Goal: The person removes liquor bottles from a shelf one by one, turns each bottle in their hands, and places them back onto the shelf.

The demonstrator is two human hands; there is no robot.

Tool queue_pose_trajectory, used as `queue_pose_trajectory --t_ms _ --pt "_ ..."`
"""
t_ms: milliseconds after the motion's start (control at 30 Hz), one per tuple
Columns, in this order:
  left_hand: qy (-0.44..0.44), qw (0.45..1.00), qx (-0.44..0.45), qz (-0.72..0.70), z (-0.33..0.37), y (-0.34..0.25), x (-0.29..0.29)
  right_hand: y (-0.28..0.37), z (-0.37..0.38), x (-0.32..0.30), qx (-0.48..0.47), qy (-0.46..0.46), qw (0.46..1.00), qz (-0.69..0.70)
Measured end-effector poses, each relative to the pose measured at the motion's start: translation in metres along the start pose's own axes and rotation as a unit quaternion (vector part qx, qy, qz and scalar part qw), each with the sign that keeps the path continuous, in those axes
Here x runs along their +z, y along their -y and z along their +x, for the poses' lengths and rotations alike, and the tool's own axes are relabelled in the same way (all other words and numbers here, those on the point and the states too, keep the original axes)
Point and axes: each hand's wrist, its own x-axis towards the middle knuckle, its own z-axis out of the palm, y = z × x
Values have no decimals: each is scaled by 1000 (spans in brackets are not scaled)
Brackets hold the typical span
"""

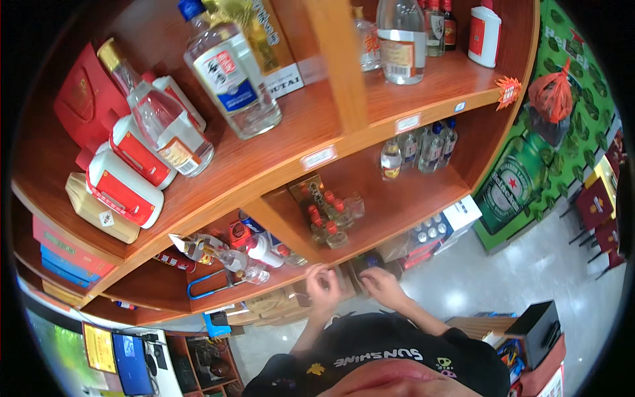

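Head view: a red-capped bottle (295, 259) slants on the shelf (279, 274), cap toward upper left, just left of the curled left hand (323, 289); whether that or the bent-fingered right hand (383, 287) grips anything, I cannot tell.

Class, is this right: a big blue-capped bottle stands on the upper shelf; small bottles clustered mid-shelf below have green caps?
Not green: the small bottles have red caps, as the head view shows. The blue-capped bottle does stand on the upper shelf.
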Motion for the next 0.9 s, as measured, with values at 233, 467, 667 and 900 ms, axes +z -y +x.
queue_pose_trajectory --t_ms 233,467,667,900 --pt "21 985 159 -61 75 -115 112 -19 0 -130 43 -129 990 -19" --pt "27 915 402 -29 182 -207 161 5 34 -259 -114 -181 976 -39" --pt "20 883 468 26 267 -275 180 82 101 -332 -298 -203 932 -38" --pt "35 914 360 184 347 -301 225 192 232 -399 -458 -248 848 -102"
